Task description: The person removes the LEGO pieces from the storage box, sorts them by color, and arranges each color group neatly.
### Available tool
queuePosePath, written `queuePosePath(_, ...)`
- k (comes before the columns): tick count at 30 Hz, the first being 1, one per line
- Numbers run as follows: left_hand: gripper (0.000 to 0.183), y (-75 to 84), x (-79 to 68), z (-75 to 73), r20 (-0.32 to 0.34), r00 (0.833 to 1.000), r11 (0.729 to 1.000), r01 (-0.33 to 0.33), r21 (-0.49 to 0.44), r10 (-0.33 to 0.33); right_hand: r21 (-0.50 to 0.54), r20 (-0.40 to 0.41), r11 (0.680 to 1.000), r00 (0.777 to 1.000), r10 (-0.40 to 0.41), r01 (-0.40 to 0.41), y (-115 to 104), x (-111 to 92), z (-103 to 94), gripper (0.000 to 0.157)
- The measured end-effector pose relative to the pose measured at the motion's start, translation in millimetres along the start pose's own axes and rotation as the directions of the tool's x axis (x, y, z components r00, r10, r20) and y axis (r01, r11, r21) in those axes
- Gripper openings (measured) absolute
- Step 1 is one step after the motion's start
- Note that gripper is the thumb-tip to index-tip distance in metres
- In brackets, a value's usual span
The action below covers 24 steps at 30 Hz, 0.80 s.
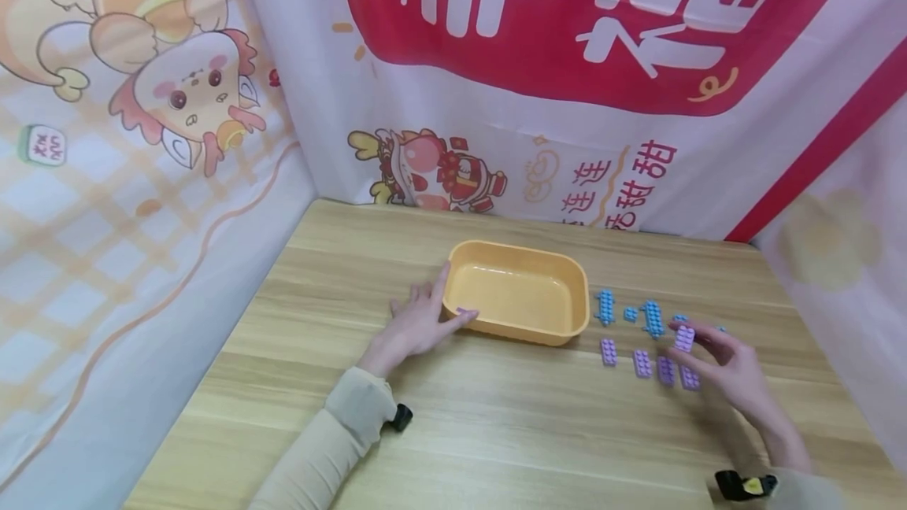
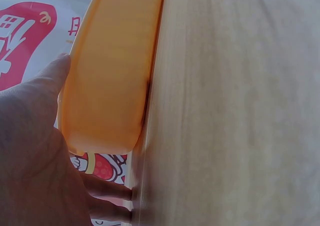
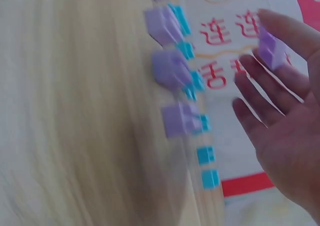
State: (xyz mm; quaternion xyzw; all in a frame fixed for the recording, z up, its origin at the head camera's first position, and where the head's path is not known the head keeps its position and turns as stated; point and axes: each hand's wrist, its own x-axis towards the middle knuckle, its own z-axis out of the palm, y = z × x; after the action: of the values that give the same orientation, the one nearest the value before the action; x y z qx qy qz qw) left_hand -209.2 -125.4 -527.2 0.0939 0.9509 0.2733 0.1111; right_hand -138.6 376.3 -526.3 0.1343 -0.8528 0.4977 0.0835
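Between its thumb and a finger, my right hand point(image 1: 740, 372) pinches a small purple toy brick point(image 1: 684, 338), held above the other bricks. In the right wrist view this held brick point(image 3: 271, 50) is at the fingertips, and the remaining fingers are spread. My left hand point(image 1: 414, 325) touches the left end of a shallow yellow-orange plastic tub point(image 1: 520, 331), thumb at the near side and a finger along the left rim. The left wrist view shows the tub's outer wall point(image 2: 112, 75) beside the thumb, with two lower fingers reaching down to the tabletop.
Right of the tub lies a row of purple bricks point(image 1: 642, 364), several of them, on the wooden table point(image 1: 496, 431). Behind them runs a row of blue bricks point(image 1: 653, 319), partly hidden by my right hand. Printed cloth point(image 1: 538, 77) hangs behind the table and along both sides.
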Motion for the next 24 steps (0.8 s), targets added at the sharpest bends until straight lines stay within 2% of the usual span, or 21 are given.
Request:
queuePosePath(5, 0.115, 0.5, 1.3, 3.1, 0.005, 1.000, 1.000, 0.001, 0.011, -0.001, 0.049, 0.070, 0.999, 0.998, -0.011, 0.008, 15, -8, -24.0, 0.052)
queuePosePath(11, 0.112, 2.7, 3.4, 2.6, 0.014, 1.000, 1.000, 0.004, 0.010, -0.004, 0.050, 0.096, 0.994, 0.991, 0.093, -0.098, 38, -25, -48.8, 0.057)
queuePosePath(14, 0.113, 3.4, 4.0, 2.1, 0.011, 1.000, 1.000, 0.003, 0.005, -0.003, 0.025, 0.100, 0.991, 0.987, 0.127, -0.130, 49, -33, -54.7, 0.058)
queuePosePath(16, 0.114, 3.3, 4.2, 2.3, 0.009, 1.000, 1.000, 0.004, 0.001, -0.004, -0.030, 0.098, 0.991, 0.986, 0.136, -0.133, 54, -37, -56.6, 0.060)
queuePosePath(19, 0.115, 2.0, 4.3, 3.3, 0.010, 1.000, 1.000, 0.009, 0.005, -0.009, -0.100, 0.096, 0.990, 0.989, 0.114, -0.104, 61, -40, -57.0, 0.062)
queuePosePath(24, 0.116, 1.1, 3.1, 2.5, 0.008, 1.000, 1.000, 0.007, 0.011, -0.007, -0.085, 0.108, 0.996, 0.993, 0.040, -0.031, 70, -42, -55.3, 0.056)
